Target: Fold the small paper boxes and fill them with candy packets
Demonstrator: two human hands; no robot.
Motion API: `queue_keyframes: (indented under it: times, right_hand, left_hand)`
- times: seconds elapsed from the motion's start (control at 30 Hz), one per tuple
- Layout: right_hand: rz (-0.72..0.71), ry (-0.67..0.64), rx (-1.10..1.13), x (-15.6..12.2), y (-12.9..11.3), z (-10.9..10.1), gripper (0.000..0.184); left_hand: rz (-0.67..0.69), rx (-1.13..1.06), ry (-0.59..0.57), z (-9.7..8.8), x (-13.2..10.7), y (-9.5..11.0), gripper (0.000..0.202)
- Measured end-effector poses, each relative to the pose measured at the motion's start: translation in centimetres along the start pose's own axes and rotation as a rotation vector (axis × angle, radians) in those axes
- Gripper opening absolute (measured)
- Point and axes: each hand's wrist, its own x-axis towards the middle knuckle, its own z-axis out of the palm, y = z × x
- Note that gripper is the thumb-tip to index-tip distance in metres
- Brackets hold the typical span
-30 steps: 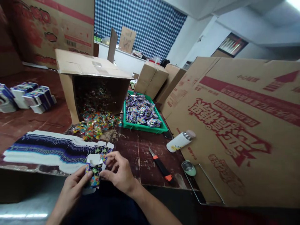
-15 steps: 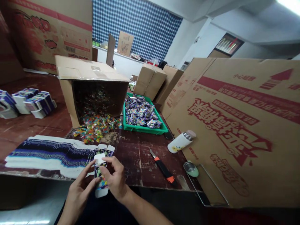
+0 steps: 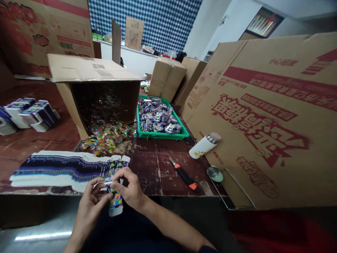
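Note:
Between my two hands is a small printed candy box (image 3: 116, 203), purple with coloured candies on it, its lower white flap sticking out toward me. My left hand (image 3: 91, 203) grips its left side with thumb and fingers. My right hand (image 3: 131, 189) pinches the upper end, where the top flap is bent over. Just beyond, a long row of flattened, overlapping boxes (image 3: 65, 168) lies along the table edge. Candies in clear wrappers (image 3: 106, 137) spill from an open carton (image 3: 92, 72) lying on its side.
A green tray (image 3: 163, 135) holds many purple packets. To the right lie an orange-black utility knife (image 3: 185, 177) with its blade out, a tilted white bottle (image 3: 202, 147) and a green cup (image 3: 215, 174). A large carton (image 3: 263, 123) borders the right; finished-looking boxes (image 3: 39, 114) stand left.
The top flap of the candy box, upright and showing white before, is now folded down under my fingers. The camera view has tilted downward slightly.

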Motion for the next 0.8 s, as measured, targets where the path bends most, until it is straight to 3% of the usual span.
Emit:
queue_keyframes:
  times: [0.07,0.23,0.33,0.47,0.63,0.73,0.8]
  right_hand:
    - [0.042,-0.061,-0.001,0.4,-0.2,-0.4,0.032]
    - [0.299,-0.139,0.023,1.3,0.1,-1.8,0.034]
    - [0.34,-0.172,0.016,1.9,0.3,-2.6,0.034]
    - [0.196,-0.217,-0.058,1.8,0.1,-3.1,0.03]
    - [-0.067,-0.294,-0.153,0.2,-0.2,-3.3,0.021]
    - [-0.078,-0.396,-0.204,0.7,0.3,-4.0,0.018]
    - [-0.014,-0.374,-0.25,2.1,1.4,-4.8,0.019]
  left_hand:
    - [-0.004,0.06,-0.033,-0.3,-0.1,0.3,0.056]
    - [0.029,0.202,-0.084,-0.1,-0.4,1.2,0.053]
    - [0.017,0.193,-0.163,0.5,-0.6,1.9,0.055]
    - [-0.019,0.155,-0.159,0.9,-0.7,2.1,0.056]
    - [-0.027,0.073,-0.113,0.8,-0.9,1.1,0.038]
    - [-0.066,0.016,-0.124,0.7,-0.9,0.5,0.035]
    - [-0.102,-0.001,-0.17,0.5,-0.8,0.2,0.034]
